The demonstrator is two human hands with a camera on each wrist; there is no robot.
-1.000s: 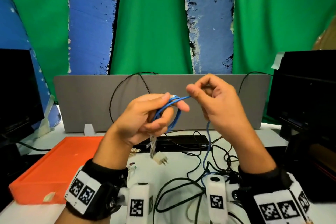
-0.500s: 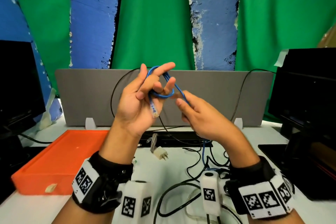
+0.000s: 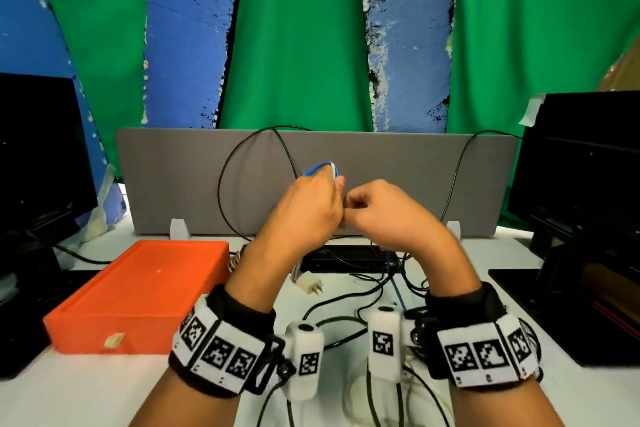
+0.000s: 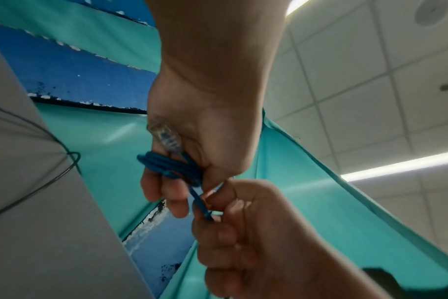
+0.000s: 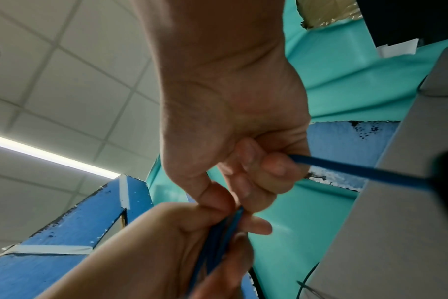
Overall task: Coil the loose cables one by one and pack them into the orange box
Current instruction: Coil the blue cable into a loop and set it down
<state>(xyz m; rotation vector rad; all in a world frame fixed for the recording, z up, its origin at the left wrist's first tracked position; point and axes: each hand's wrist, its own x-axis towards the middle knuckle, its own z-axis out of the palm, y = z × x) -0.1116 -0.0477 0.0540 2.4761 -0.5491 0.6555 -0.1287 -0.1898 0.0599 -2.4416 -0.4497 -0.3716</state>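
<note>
My left hand (image 3: 313, 199) is raised in front of the grey divider, with several loops of a blue cable (image 3: 320, 168) wound round its fingers. In the left wrist view the blue coil (image 4: 171, 164) sits across the fingers, and the clear plug (image 4: 165, 137) lies against the palm. My right hand (image 3: 377, 208) is close beside it, knuckles touching, and pinches the free run of the blue cable (image 5: 345, 168), which passes through its curled fingers. The tail drops to the table (image 3: 398, 289). The orange box (image 3: 138, 291) lies at the left on the table.
Black cables (image 3: 343, 305) lie tangled on the white table below my wrists, with a white plug adapter (image 3: 311, 284) and a black power strip (image 3: 349, 258). A grey divider (image 3: 173, 184) stands behind. Dark monitors (image 3: 38, 156) flank both sides.
My left hand has turned palm-down with the coil on its fingers. My right hand has come up against it, still drawing the blue cable round.
</note>
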